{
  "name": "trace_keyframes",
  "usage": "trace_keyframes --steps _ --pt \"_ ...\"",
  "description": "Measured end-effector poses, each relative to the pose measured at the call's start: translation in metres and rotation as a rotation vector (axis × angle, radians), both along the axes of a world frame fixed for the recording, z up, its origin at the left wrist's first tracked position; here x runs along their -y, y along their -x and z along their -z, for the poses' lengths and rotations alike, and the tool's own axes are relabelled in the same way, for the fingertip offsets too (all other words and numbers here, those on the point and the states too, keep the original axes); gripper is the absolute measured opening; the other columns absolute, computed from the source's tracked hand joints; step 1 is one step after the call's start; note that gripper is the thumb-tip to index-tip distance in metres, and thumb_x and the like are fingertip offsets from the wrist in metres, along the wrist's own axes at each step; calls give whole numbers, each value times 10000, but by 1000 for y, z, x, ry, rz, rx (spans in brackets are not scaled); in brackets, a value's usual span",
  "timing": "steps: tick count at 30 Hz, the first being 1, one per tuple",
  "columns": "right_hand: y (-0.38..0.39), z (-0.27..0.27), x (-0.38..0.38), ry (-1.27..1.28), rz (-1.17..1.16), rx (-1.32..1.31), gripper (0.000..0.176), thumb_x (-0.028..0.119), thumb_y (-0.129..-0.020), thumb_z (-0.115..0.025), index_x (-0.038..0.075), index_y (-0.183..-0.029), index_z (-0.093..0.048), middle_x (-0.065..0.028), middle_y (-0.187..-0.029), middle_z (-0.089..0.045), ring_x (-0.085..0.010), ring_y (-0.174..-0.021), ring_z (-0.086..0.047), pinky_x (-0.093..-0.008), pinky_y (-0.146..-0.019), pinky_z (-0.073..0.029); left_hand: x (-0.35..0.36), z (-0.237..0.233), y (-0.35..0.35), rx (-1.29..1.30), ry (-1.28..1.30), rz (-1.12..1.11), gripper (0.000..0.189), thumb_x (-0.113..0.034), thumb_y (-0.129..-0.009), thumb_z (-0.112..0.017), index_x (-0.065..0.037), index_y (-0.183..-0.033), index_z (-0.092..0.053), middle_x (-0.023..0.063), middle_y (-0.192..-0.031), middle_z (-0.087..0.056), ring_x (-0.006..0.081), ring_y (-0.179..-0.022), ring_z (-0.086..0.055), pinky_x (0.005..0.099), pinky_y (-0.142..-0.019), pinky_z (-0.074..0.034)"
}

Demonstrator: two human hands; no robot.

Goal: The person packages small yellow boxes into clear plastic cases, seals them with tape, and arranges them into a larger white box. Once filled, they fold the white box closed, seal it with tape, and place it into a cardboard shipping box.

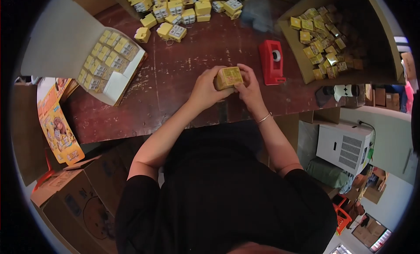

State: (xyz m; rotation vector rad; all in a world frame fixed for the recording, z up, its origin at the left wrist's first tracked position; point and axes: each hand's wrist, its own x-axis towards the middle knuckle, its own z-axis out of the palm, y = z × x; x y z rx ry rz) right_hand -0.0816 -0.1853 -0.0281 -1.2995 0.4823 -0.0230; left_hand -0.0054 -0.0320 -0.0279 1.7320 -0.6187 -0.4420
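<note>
Over the dark red table [175, 70], a small yellow box [229, 76] is held between both hands. My left hand [209, 88] has its fingers wrapped round the box's left side. My right hand [249, 88] grips the right side, its fingers and thumb against the box. A red tape dispenser [272, 64] with a roll of tape stands just right of my right hand.
An open white carton [114, 85] with rows of yellow boxes lies at the left. Yellow pieces [175, 9] are piled at the back. A cardboard box [297, 53] at the right holds many small yellow boxes. Printed sheets [61, 131] hang at the left edge.
</note>
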Motion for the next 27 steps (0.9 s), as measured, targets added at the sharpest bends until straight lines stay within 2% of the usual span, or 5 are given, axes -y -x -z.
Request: trace_keyframes --steps 5,10,15,23,27 --pt "-37 -30 -31 272 -428 283 512 -30 -724 -708 15 -1187 -494 -53 -1101 -545 -159 -1063 -554 -295 -921 -453 -60 -14 0 -770 460 -29 488 -301 -890 -603 -47 -1281 -459 88 -1120 -609 224 -1022 -595 362 -795 -522" --pt "-49 -65 -80 781 -759 679 609 5 -651 -758 113 -1202 -523 -94 -1228 -496 -189 -1010 -572 -267 -739 -494 -156 -26 -10 -1156 442 104 540 -420 -935 -505 -53 -1322 -420 139 -1209 -548 223 -923 -638 329 -702 -553" --pt "-50 -74 -79 768 -781 518 502 44 -725 -710 114 -1195 -549 -96 -1347 -421 -241 -1014 -580 -331 -838 -510 -243 -40 -37 136 -64 -733 458 -55 -812 -650 -68 -1245 -502 119 -1045 -618 165 -849 -611 281 -677 -527" --pt "-115 -41 59 800 121 421 101 89 -814 -675 30 -896 -677 -72 -859 -675 -143 -757 -633 -262 -667 -496 -222 9 -77 570 -424 -1028 330 -64 -836 -641 -13 -1150 -554 157 -1141 -495 262 -926 -584 350 -776 -516" --pt "-155 -23 196 1156 286 -114 423 380 -764 -723 -3 -940 -686 -169 -895 -687 -260 -848 -662 -332 -751 -503 -220 14 -76 662 -352 -1002 410 -80 -836 -651 -20 -1217 -511 183 -1209 -456 309 -1036 -541 376 -859 -480"
